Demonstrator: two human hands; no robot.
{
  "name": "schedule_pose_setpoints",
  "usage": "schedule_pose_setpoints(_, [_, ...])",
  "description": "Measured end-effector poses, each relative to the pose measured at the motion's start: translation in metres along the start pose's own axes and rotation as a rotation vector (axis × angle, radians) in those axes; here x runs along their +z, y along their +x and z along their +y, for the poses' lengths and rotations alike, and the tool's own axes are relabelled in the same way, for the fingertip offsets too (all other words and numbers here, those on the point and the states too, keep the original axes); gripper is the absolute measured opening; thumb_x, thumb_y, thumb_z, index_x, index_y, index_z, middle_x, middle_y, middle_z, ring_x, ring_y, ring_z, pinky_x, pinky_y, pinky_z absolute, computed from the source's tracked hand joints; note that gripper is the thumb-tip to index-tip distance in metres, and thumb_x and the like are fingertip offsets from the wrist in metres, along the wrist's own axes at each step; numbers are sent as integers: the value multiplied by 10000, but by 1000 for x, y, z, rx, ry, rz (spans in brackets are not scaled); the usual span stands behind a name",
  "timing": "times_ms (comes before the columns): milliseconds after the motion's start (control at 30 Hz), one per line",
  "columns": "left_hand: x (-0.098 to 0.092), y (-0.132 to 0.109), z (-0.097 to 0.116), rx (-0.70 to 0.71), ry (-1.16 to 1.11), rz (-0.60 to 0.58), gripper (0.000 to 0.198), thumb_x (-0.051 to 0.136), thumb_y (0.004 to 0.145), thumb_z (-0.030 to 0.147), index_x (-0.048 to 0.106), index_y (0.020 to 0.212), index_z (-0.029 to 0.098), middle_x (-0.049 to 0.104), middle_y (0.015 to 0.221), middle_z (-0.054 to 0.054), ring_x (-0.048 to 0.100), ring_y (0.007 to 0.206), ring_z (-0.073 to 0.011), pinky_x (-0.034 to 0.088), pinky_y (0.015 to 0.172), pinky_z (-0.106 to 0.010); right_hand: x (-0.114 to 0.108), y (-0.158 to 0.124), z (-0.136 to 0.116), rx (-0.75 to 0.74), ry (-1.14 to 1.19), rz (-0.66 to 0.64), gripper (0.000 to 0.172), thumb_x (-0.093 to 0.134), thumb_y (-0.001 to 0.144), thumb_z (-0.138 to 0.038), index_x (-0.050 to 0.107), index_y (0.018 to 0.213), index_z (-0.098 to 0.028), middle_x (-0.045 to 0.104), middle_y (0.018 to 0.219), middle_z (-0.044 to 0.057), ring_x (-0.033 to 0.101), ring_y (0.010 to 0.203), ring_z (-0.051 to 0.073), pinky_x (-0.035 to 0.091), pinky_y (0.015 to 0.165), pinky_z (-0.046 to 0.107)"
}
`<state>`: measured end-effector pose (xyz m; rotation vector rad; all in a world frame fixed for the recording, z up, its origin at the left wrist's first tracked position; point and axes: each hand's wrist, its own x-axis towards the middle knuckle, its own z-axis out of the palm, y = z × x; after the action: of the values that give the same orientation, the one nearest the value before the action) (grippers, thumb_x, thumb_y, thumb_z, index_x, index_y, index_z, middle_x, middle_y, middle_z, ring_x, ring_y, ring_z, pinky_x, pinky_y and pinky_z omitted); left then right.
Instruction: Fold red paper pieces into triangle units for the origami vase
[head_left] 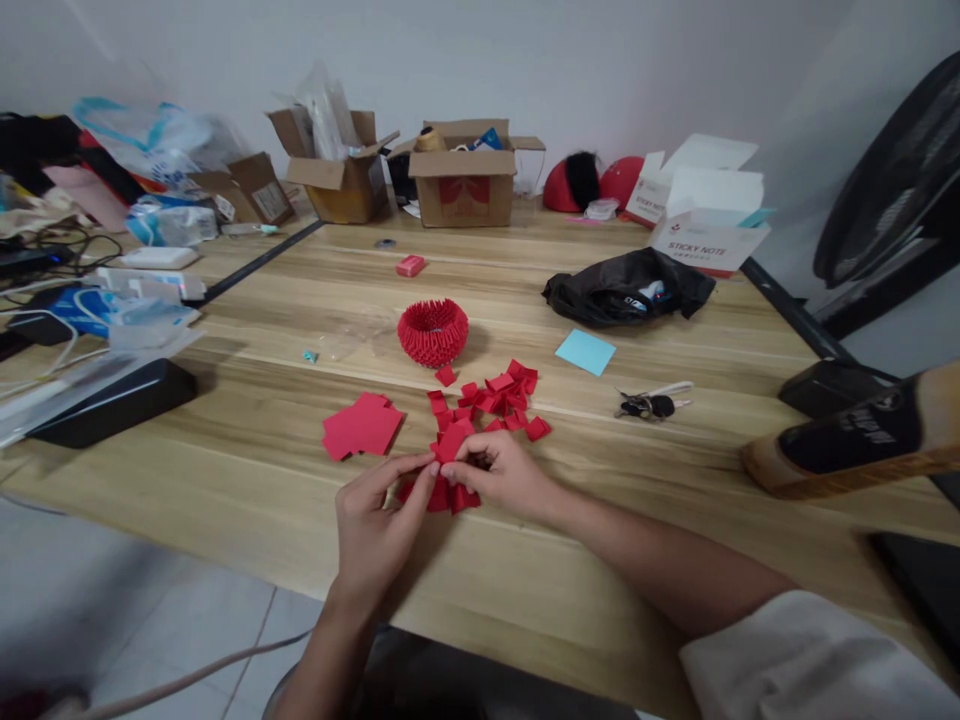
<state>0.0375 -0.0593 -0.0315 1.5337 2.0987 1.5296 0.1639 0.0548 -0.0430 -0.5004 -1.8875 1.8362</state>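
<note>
Between the fingertips of my left hand (382, 515) and my right hand (502, 475) is a small piece of red paper (451, 442), pinched from both sides. Under and around the fingers lie more red paper pieces (454, 498), partly covered by the hands. Just beyond, a loose pile of small folded red pieces (499, 395) spreads to the right. A stack of flat red paper sheets (364, 425) rests to the left of my hands. Farther back stands a round red bowl shape (433, 333) built from many folded paper pieces.
A blue paper square (586, 351), keys (652, 403) and a black bag (630, 287) lie to the right. Two open cardboard boxes (463, 195) stand at the back. A black power strip (120, 400) lies at left, a tall brown container (847, 435) at right.
</note>
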Motion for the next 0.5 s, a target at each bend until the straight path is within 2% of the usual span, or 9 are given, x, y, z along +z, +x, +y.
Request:
schedule_pose_setpoints(233, [3, 1, 3, -8, -108, 38, 235, 693, 779, 231, 678, 1010, 190, 725, 828, -28, 694, 715, -143, 587, 715, -264, 1, -1, 0, -1, -57, -36, 163, 621, 806, -226, 591, 675, -136, 548, 595, -20, 443, 542, 70, 329, 495, 188])
schedule_pose_setpoints(367, [3, 0, 3, -4, -117, 59, 193, 680, 791, 219, 675, 981, 189, 722, 849, -27, 688, 730, -134, 580, 702, -240, 3, -1, -3, -18, 7, 38, 119, 623, 802, -214, 590, 711, -146, 530, 603, -31, 453, 527, 68, 350, 502, 192])
schedule_pose_setpoints(500, [3, -1, 2, -16, -125, 24, 216, 649, 814, 233, 664, 1024, 184, 724, 862, -37, 686, 733, -140, 578, 674, -238, 3, -1, -8, -1, 18, 102, 138, 626, 819, -247, 571, 730, -156, 499, 570, -46, 452, 501, 71, 360, 496, 197])
